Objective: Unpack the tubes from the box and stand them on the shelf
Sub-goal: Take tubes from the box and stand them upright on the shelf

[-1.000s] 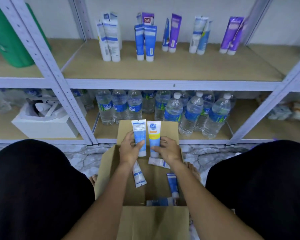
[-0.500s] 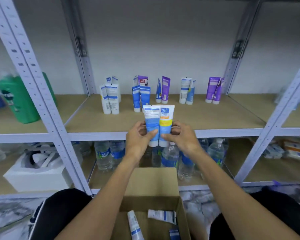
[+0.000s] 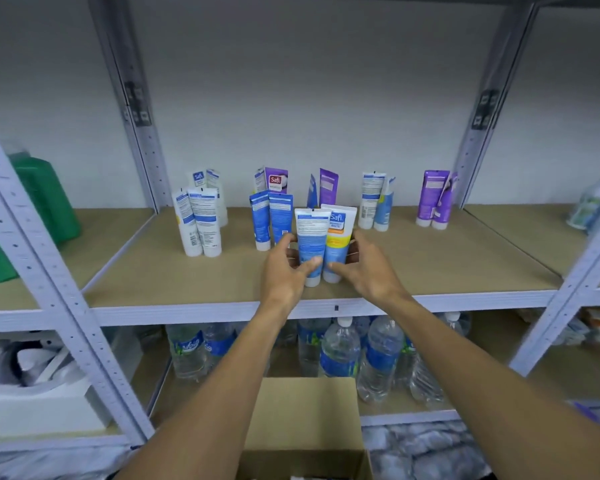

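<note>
One wide-angle head-worn view faces the shelf (image 3: 465,268) squarely from close by, looking from just above its board and slightly downward, with the box (image 3: 305,410) at the bottom edge

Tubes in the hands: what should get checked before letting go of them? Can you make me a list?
1. Tubes upright, caps down: ok. The blue tube and the yellow tube stand side by side, caps at the bottom.
2. Caps resting on the shelf: cannot tell. They look level with the board, but contact is not clear.
3. Grip: ok. The left hand holds the blue tube, the right hand holds the yellow tube.
4. Clear of the blue pair behind: cannot tell. The left hand's fingers are close to it.
5. Back from the front edge: ok. Bare board shows in front of the caps.
</note>
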